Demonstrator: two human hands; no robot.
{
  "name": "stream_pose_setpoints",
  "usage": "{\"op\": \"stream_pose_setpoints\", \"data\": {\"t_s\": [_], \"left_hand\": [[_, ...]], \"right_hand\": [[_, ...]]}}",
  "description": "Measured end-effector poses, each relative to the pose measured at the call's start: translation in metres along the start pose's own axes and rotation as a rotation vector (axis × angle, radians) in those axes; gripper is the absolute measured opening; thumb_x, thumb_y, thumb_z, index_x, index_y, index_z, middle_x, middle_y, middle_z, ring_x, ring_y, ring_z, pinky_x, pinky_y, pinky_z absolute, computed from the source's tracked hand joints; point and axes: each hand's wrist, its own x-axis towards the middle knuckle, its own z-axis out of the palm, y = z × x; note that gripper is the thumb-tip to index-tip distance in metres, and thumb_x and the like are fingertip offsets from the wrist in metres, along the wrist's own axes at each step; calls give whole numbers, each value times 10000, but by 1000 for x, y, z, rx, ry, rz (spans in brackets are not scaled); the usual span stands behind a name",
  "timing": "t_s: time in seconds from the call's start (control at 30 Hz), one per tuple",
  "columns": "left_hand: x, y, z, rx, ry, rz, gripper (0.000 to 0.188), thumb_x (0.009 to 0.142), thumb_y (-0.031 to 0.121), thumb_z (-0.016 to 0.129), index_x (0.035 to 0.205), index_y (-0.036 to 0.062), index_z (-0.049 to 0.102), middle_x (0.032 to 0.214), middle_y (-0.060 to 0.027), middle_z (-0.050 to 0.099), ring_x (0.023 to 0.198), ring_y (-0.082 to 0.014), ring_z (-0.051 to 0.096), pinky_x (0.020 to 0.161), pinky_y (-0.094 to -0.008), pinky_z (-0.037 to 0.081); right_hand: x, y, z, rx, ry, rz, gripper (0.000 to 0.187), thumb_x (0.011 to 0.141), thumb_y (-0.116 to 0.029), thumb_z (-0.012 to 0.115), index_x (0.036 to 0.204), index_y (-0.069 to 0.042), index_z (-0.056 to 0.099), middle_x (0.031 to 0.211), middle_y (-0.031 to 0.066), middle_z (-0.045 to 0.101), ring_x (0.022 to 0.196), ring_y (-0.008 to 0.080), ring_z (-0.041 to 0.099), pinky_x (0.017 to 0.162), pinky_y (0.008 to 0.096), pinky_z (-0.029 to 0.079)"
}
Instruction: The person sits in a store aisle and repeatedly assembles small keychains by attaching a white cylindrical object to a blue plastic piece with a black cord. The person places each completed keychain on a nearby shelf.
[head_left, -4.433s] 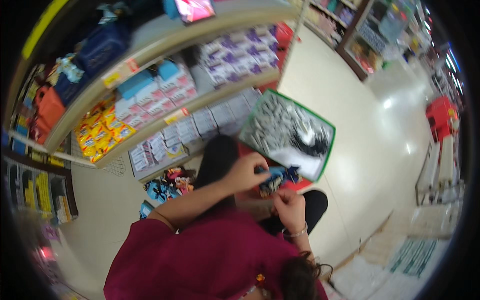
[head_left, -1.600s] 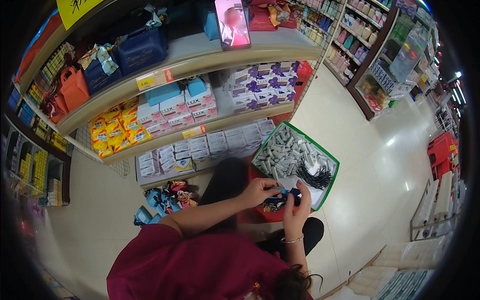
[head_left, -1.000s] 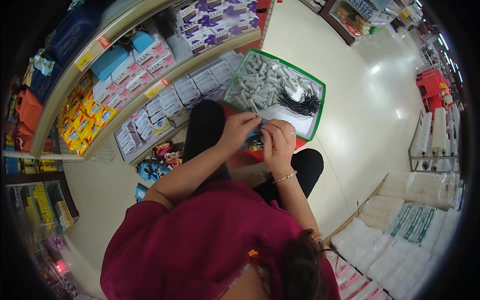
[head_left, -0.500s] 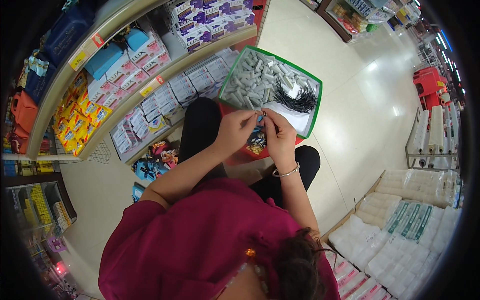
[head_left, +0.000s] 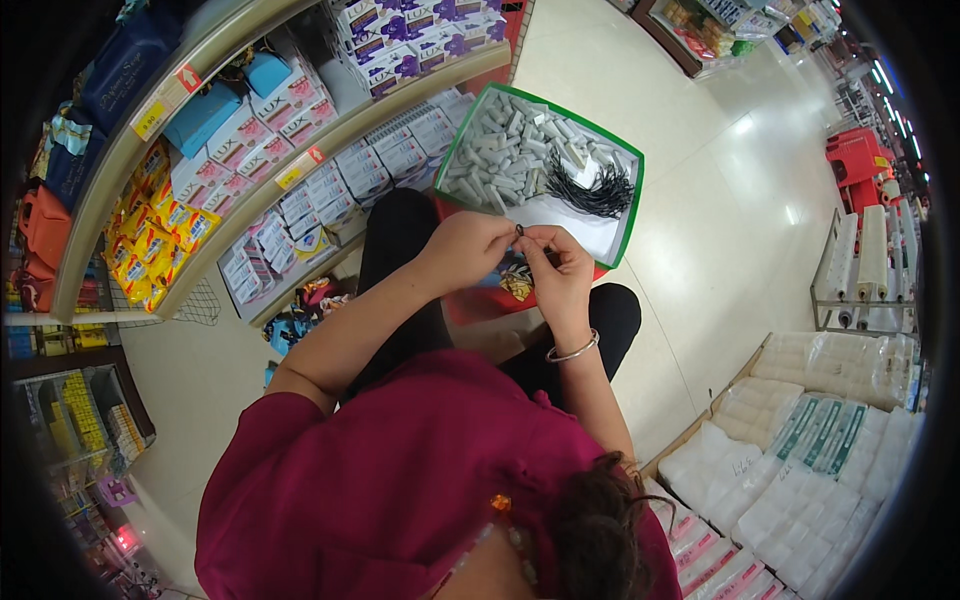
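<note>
Here we are at the middle of the frame, and it's close work: my left hand (head_left: 467,248) and my right hand (head_left: 562,272) meet tip to tip over one small dark piece (head_left: 520,230). Left thumb and forefinger, pressed together on it; right thumb and forefinger, pinched from the other side. So the piece sits right in between, touching the fingertips, nowhere near my palms. Is it a loop, a knot, a bit of cord? Too small to tell.

The step in hand, as I read it, is fine two-handed fiddling with that piece. The next move calls for a steady hold on one side and a light, exact touch on the other; squeeze too loosely and it could slip away.

Just below my fingers, a gold bundle (head_left: 516,284) peeks out over the red surface (head_left: 478,306). Whether it's joined to the dark piece, I can't see; my hands cover the gap.

And above, toward the upper middle, there's the green-rimmed tray (head_left: 628,225), its near edge just behind my fingertips: grey pieces (head_left: 500,150) heaped at its left, black cords (head_left: 600,195) in a tangle at its right, white paper (head_left: 578,226) nearest me.
</note>
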Motion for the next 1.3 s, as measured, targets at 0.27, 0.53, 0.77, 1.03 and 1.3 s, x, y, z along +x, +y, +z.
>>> {"op": "stream_pose_setpoints", "data": {"t_s": [0.27,0.53,0.77,1.03,1.3], "left_hand": [[-3,6,9,151,88,77,166,865,143,544,738,56,606,719,-148,626,703,-371,614,613,-473,467],[-5,3,12,120,155,122,165,873,138,534,737,58,580,698,-144,608,683,-365,604,601,-462,454],[-8,5,13,102,140,114,140,880,110,553,774,44,615,714,-136,624,682,-342,622,596,-417,472],[-13,1,15,-514,152,-223,146,848,-35,631,992,-28,655,897,-81,710,847,-120,672,760,-255,524],[-20,10,19,-474,218,-235,197,851,-54,630,1045,-21,619,933,-59,685,868,-90,644,792,-238,511]], "right_hand": [[7,0,-5,76,-19,93,92,866,-5,654,915,16,578,818,85,704,767,99,655,694,217,489],[6,2,-4,135,-51,75,75,868,3,638,920,12,585,794,80,702,752,96,650,704,219,490],[11,1,-13,23,-136,172,82,853,4,641,919,19,594,799,75,698,747,96,652,676,234,503],[10,-2,-8,-207,-186,178,116,895,-15,632,987,36,583,812,69,670,713,100,642,635,217,487],[11,-5,-17,-232,-326,228,218,915,-42,598,1080,95,635,861,80,682,726,99,642,636,223,495]]}}
